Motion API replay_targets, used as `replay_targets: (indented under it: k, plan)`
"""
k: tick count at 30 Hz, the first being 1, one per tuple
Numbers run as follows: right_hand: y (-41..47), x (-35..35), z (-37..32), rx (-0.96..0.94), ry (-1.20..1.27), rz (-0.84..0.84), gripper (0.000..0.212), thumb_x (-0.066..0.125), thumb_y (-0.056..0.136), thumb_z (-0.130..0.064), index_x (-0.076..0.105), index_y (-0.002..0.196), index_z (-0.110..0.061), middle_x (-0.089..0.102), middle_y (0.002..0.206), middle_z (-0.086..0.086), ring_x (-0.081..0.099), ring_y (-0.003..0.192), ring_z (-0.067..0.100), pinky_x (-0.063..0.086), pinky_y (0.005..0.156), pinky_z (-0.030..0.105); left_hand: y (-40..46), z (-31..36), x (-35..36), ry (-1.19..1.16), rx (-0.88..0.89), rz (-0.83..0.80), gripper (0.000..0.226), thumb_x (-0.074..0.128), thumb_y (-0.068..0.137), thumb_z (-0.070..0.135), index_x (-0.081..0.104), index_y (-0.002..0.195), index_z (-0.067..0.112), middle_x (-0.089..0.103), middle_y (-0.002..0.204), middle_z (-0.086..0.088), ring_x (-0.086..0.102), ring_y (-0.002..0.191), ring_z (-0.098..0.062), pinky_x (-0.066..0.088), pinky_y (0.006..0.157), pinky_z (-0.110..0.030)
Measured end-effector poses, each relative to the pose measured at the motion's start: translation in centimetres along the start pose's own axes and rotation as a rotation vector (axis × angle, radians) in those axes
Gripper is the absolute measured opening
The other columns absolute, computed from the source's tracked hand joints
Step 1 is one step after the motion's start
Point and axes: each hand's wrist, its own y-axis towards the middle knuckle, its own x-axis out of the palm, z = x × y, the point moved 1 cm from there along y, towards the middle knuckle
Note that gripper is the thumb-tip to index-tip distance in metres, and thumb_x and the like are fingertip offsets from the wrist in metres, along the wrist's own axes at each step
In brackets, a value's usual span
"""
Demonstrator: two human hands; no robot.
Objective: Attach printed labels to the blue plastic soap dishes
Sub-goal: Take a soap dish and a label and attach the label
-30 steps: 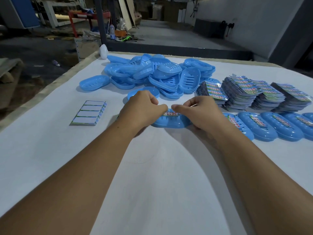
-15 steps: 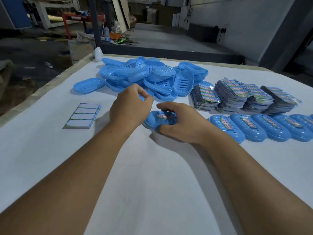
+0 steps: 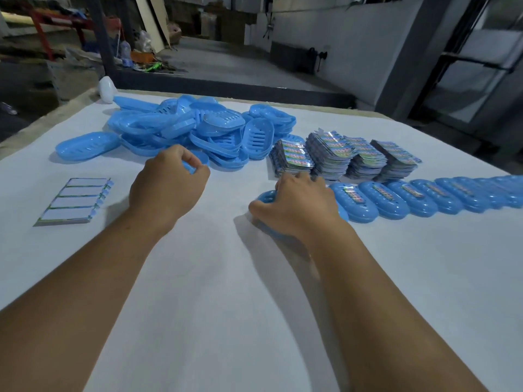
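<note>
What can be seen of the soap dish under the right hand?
The soap dish is light blue, glossy plastic, oval with a rounded rim. Only its left end and a strip of its near edge show; the right hand lies over the rest, fingers curled on it, so any label is hidden. It rests on the white table cover, at the left end of the row of labelled dishes, close beside the nearest one; whether they touch cannot be told.

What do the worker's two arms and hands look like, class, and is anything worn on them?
Both forearms are bare right down to the frame's lower edge: no sleeves show. The left hand and right hand wear no gloves, and no watch, bracelet or ring is visible. No markings show.
</note>
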Motion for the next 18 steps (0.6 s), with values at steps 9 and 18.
replay_targets:
  k: [9,18]
  plan:
    - [0.5,-0.6,1.8,0.127,0.118,-0.01,0.056,0.057,0.085,-0.048,0.053,0.134,-0.02,0.048,0.133,0.01,0.038,0.128,0.039,0.038,0.097,0.046,-0.1,0.1,-0.4,-0.002,-0.028,-0.014,0.014,0.063,0.089,0.042,0.062,0.09,0.029,0.066,0.093,0.002,0.058,0.086,-0.025,0.041,0.07,-0.035]
    - [1.5,-0.2,3.1,0.155,0.14,0.018,0.046,0.058,0.089,-0.047,0.057,0.13,-0.025,0.05,0.13,0.01,0.037,0.126,0.04,0.036,0.101,0.047,-0.3,0.1,-0.8,0.019,-0.046,-0.025,0.013,0.063,0.089,0.042,0.062,0.089,0.03,0.065,0.088,0.004,0.058,0.082,-0.022,0.042,0.069,-0.033]
